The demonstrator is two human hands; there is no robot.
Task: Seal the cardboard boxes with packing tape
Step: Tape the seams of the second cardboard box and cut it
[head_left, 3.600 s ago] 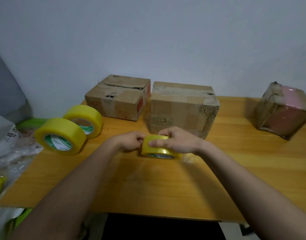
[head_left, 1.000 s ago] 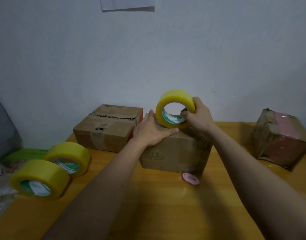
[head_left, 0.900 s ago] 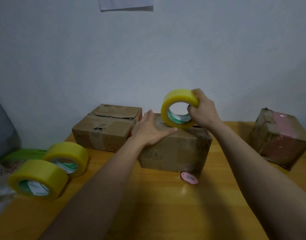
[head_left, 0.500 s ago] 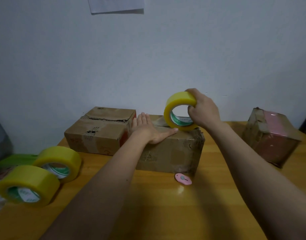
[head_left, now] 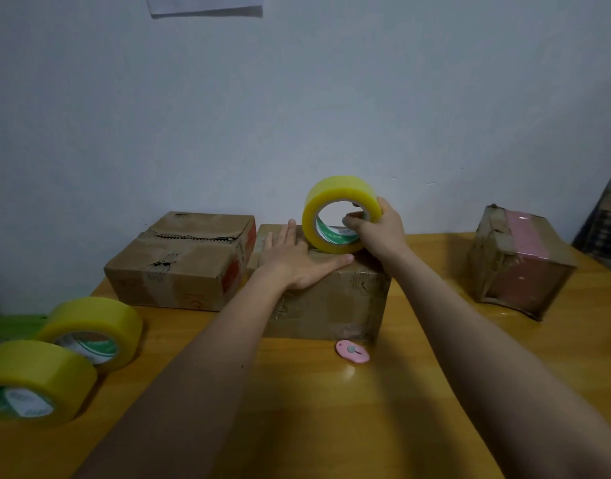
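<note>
A brown cardboard box (head_left: pixel 335 302) stands in the middle of the wooden table. My left hand (head_left: pixel 297 261) lies flat on its top with straight fingers, pressing down. My right hand (head_left: pixel 380 233) grips a yellow tape roll (head_left: pixel 335 198), fingers through its core, and holds it upright on the box's top at the far right. A second cardboard box (head_left: pixel 179 264) with a torn top seam sits to the left, touching the first. A third box (head_left: pixel 518 261) with pink tape across it stands tilted at the right.
Two more yellow tape rolls (head_left: pixel 93 330) (head_left: pixel 34 382) lie at the left front. A small pink cutter (head_left: pixel 352 351) rests on the table (head_left: pixel 331 409) in front of the middle box. A white wall rises right behind the boxes.
The tape roll left the table and now stands on the middle box. Over the last second my right hand shifted it a little to the right along the top while my left hand stayed flat.
</note>
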